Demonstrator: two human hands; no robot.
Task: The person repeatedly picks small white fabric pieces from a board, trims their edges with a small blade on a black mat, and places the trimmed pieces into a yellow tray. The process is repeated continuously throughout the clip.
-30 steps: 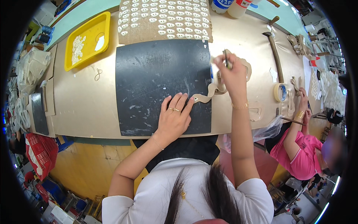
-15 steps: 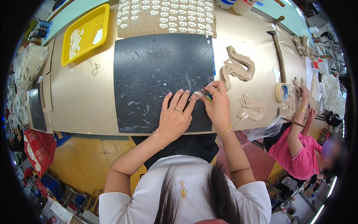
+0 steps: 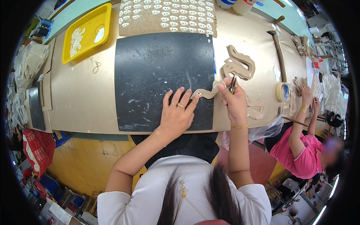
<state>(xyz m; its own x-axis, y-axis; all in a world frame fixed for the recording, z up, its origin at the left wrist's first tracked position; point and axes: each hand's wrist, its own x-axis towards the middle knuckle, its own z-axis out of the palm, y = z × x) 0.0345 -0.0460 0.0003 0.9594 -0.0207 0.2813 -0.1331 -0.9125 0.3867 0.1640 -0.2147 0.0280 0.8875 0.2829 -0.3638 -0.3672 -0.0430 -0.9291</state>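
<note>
- A worker's left hand [image 3: 177,112] lies palm down, fingers loosely spread and grasping nothing, on a scuffed black cutting mat [image 3: 161,56]; its index fingertip meets the near-left end of a wavy beige strip [image 3: 206,93].
- The right hand [image 3: 234,98] appears to pinch the strip's other, paler end between thumb and finger, while also gripping a slim, dark-pointed hand tool [image 3: 233,83]; whether tweezers or snips, the view cannot tell.
- The strip spans the gap between both hands, at the mat's right edge; a small white patch with a dark spot shows near its left end.
- Good handling here likely calls for a light, steady left fingertip, a strip neither stretched nor twisted, and tool points angled away from skin and material; a hard pull could distort the curve.
- Beyond the mat's right edge sits a stack of beige cut pieces [image 3: 243,66].
- Labels colour two bottles [image 3: 227,3] at the upper edge, largely cropped; no lettering is legible there, and none shows on strip or mat.
</note>
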